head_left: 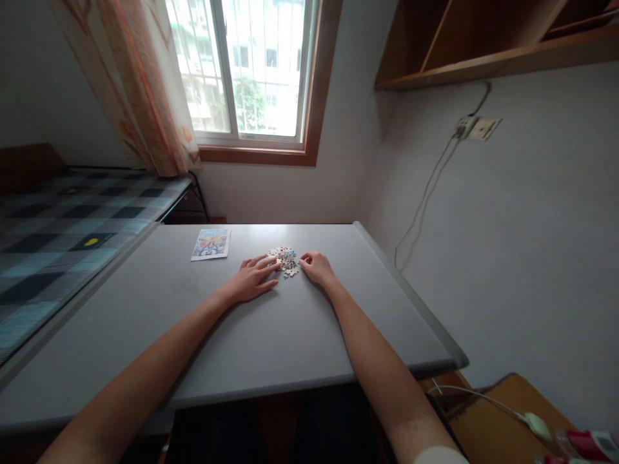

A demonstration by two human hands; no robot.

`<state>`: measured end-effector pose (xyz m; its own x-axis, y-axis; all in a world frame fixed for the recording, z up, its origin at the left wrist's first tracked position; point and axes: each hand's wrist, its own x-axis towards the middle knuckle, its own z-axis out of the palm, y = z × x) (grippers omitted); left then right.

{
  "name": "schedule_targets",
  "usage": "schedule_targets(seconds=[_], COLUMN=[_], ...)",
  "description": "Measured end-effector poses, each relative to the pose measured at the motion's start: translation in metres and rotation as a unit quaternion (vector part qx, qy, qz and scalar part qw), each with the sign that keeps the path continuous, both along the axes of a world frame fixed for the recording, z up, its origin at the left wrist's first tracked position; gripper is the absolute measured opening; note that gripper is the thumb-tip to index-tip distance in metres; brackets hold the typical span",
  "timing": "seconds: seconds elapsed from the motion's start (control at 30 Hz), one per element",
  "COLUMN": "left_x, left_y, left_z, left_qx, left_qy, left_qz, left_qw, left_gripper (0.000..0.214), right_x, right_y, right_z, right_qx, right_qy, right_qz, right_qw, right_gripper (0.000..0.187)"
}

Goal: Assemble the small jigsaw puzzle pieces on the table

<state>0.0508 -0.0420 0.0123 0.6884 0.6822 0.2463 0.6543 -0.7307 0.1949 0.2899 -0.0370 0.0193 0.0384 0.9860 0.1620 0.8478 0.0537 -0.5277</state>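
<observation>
Grey table (232,354) — puzzle pieces (286,253) in a heap!
Left hand (252,280) spread, touching the pile — right hand (318,266) curled beside it, can't tell if it's pinching.

This looks like a bedroom, at home or in a dormitory: a checked bed (106,209) beside the surface (280,341), a patterned curtain (145,84) by the window (265,71), wall sockets (484,129).
</observation>
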Motion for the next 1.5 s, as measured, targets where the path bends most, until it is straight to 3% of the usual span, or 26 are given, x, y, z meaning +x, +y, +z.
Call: schedule_targets(seconds=[0.6,0.97,1.2,1.5], left_x=[0.002,0.001,0.0,-0.001], left_y=[0.001,0.003,0.009,0.009], left_z=[-0.003,-0.002,-0.011,-0.009], left_qx=[0.036,0.047,0.031,0.048], left_qy=[-0.043,-0.1,-0.067,-0.082], left_qz=[0.05,0.036,0.056,0.11], left_qw=[0.997,0.993,0.996,0.989], left_gripper=[0.062,0.048,0.049,0.043], right_x=[-0.001,-0.002,-0.002,-0.002], right_y=[0.0,-0.002,-0.002,-0.003], right_z=[0.001,0.002,0.001,0.002], right_qx=[-0.007,-0.008,-0.004,-0.008], right_qy=[-0.005,-0.007,-0.008,-0.009], right_qz=[-0.001,-0.003,-0.001,0.002], right_qw=[1.0,1.0,1.0,1.0], right_gripper=[0.02,0.02,0.019,0.019])
